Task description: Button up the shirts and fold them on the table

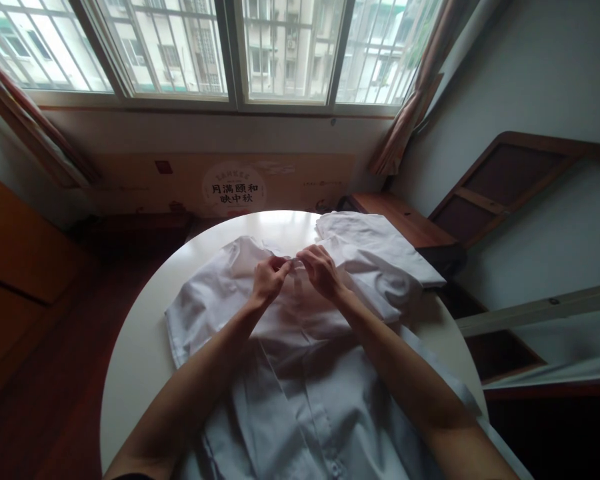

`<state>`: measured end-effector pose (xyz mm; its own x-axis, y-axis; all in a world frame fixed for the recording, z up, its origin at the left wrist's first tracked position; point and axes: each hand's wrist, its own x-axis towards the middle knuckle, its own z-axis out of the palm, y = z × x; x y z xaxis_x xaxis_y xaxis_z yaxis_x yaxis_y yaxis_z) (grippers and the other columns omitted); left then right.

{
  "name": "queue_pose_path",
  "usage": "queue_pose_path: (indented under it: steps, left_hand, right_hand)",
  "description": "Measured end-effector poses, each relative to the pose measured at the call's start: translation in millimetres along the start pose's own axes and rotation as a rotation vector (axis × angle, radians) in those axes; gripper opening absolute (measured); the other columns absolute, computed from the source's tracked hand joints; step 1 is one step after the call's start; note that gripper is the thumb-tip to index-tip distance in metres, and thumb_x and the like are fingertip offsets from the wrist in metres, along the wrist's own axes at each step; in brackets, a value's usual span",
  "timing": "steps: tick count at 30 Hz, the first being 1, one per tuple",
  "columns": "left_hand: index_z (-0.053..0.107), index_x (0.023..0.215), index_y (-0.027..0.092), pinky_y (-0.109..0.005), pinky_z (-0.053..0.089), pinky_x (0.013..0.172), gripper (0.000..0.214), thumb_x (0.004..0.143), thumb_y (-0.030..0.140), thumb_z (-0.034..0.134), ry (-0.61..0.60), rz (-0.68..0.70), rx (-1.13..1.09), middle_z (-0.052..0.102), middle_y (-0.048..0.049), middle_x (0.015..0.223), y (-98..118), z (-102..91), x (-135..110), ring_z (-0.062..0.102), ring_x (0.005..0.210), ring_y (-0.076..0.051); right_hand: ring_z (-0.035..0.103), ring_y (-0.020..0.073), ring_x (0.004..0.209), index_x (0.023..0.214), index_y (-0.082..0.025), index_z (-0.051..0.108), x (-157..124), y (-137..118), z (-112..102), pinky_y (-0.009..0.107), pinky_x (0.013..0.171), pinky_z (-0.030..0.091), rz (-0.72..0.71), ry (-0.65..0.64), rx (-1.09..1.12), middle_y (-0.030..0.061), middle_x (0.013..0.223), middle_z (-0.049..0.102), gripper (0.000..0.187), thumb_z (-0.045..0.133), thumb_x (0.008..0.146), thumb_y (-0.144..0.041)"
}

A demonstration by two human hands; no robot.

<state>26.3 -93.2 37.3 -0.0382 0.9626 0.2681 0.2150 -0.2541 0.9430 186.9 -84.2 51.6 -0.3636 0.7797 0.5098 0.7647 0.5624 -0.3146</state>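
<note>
A white button-front garment, like a shirt or lab coat [290, 320], lies spread on the round table with its collar end toward the window. My left hand [271, 275] pinches the cloth at the neck opening between thumb and fingers. Close beside it, my right hand [320, 268] grips the other side of the same opening, its fingertips nearly meeting the left ones. Whether a button sits between the fingertips is too small to tell. Creased sleeves spread out to both sides, and the lower front runs down toward me beneath my forearms.
The round white table [135, 360] carries a folded white cloth [380, 233] at its far right. Behind stand a wooden desk [400, 213] and a barred window [285, 53]. An orange-brown cabinet [20, 253] is at left, a wooden frame [510, 173] at right.
</note>
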Motion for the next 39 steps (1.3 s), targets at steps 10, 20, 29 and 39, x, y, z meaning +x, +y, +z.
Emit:
queue_pose_path:
  steps: [10, 20, 29, 39]
  left_hand:
    - [0.06, 0.075, 0.015, -0.023, 0.04, 0.054, 0.013, 0.072, 0.028, 0.06, 0.084, -0.147, -0.307, 0.059, 0.0001, 0.065, -12, 13.3, -15, 0.047, 0.054, -0.008]
    - [0.06, 0.079, 0.014, -0.022, 0.043, 0.056, 0.016, 0.073, 0.029, 0.063, 0.077, -0.12, -0.435, 0.061, -0.0014, 0.071, -18, 18.0, -14, 0.051, 0.056, -0.008]
    - [0.065, 0.077, 0.013, -0.024, 0.045, 0.055, 0.018, 0.072, 0.03, 0.066, 0.084, -0.041, -0.411, 0.063, -0.0025, 0.066, -20, 20.6, -15, 0.054, 0.056, -0.011]
    - [0.068, 0.074, 0.014, -0.024, 0.043, 0.055, 0.015, 0.07, 0.028, 0.067, 0.054, -0.038, -0.432, 0.065, -0.002, 0.062, -16, 17.1, -15, 0.055, 0.056, -0.012]
  right_hand:
    - [0.054, 0.0231, 0.09, 0.087, -0.022, 0.06, -37, -27, 30, 0.036, 0.085, 0.043, 0.295, 0.368, 0.038, 0.0088, 0.089, 0.059, 0.02, 0.041, 0.09, -0.029]
    - [0.061, 0.0192, 0.08, 0.093, -0.017, 0.065, -24, -38, 35, 0.03, 0.075, 0.048, 0.439, 0.343, 0.354, 0.0082, 0.091, 0.068, 0.024, 0.047, 0.086, -0.031]
    - [0.065, 0.0189, 0.068, 0.081, -0.015, 0.071, -16, -34, 33, 0.028, 0.063, 0.05, 0.587, 0.25, 0.818, 0.0076, 0.077, 0.071, 0.02, 0.06, 0.076, -0.03]
    - [0.061, 0.0138, 0.063, 0.076, -0.013, 0.069, -11, -38, 25, 0.027, 0.063, 0.048, 0.667, 0.13, 1.163, 0.0045, 0.071, 0.068, 0.02, 0.069, 0.067, -0.03]
